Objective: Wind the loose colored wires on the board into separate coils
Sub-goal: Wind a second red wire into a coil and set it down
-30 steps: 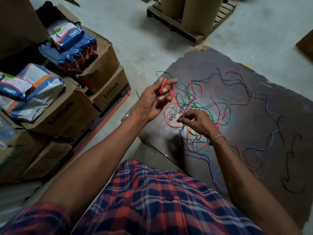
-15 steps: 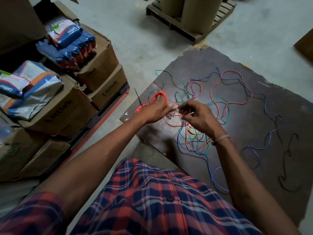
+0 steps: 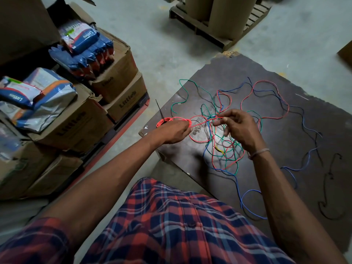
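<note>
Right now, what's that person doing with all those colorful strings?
They're wires, not strings. The person's left hand holds a small red wire coil, and the right hand pinches the red wire that leads to it. The green wire, blue wire and more red wire lie in a tangle on the dark board, not yet coiled.

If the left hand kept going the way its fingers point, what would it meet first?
Probably the right hand: the left hand, gripping the red coil, points across the tangle toward it. Depth is unclear.
</note>
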